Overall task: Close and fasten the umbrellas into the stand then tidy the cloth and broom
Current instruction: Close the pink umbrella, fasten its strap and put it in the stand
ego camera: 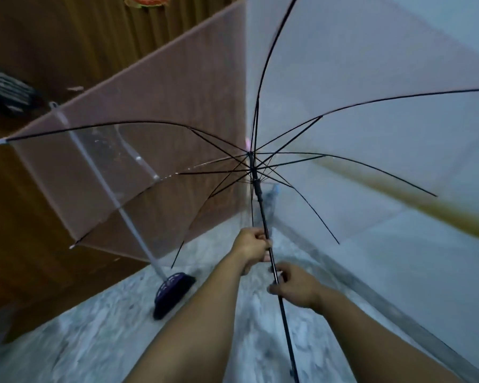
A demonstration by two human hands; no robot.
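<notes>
Hands hold one black umbrella shaft, the landmark here. The left hand wraps its fingers round it higher up; the right hand pinches it just below. Beyond the left hand, the transparent umbrella stands fully spread. Left of the shaft, a broom rests on the marble floor, its white handle leaning toward the wooden wall.

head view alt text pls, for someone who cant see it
Both hands grip the black shaft of an open, see-through umbrella, left hand above right hand. Behind its canopy a broom with a white handle leans by a wooden wall on a marbled floor.
</notes>
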